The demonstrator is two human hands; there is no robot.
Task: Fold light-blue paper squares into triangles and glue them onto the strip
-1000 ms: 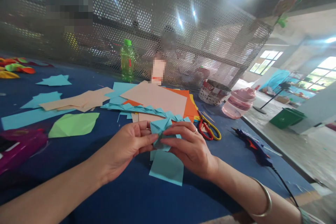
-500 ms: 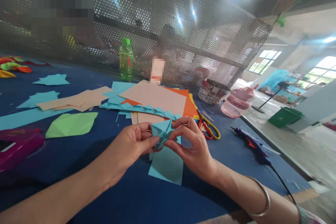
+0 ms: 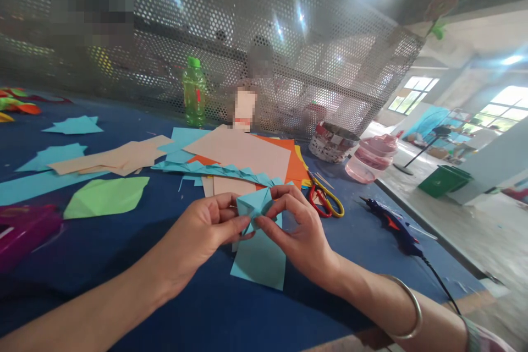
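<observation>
A small folded piece of light-blue paper is held up between both hands above the table. My left hand pinches its left side between thumb and fingers. On the right side, my right hand grips it, thumb tip close to the left thumb. Below the hands lies a flat light-blue paper sheet. Just behind them runs a strip of folded blue paper, resting by a pale pink sheet and an orange sheet.
Scissors and a glue gun with its cord lie on the right. A pink-lidded jar, a round container and a green bottle stand behind. Leftward are green paper, beige paper pieces and a magenta object.
My right thumb has moved left over the folded paper, toward the left thumb, and its front flaps look pressed closer together. The whole view has shifted slightly.
</observation>
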